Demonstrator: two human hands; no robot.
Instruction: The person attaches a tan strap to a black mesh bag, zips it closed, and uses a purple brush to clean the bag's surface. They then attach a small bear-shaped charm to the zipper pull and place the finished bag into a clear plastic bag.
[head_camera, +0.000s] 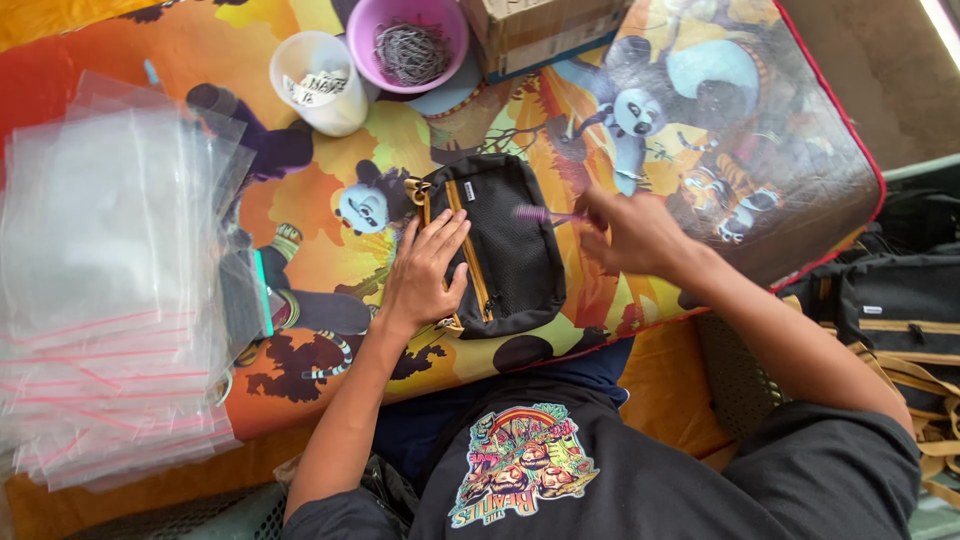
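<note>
Left hand (428, 270): flat, fingers spread slightly, palm pressing on the left edge of a black pouch (505, 245) with a yellow zipper (468, 255) running along its length.

Right hand (630, 232): fingers pinched on a thin purple comb-like tool (545, 214), blurred, held over the pouch's upper right part.

Black pouch: lies at the centre of a low table with a colourful cartoon-printed cover (700, 130), directly under and between both hands.

Left of the pouch: a stack of clear zip bags with red seal strips (105, 290).

Beyond the pouch: a white cup (320, 85), a purple bowl (405, 40) holding grey metal clips, a cardboard box (540, 30).

Far right, off the table: more black bags with tan straps (895, 310).
</note>
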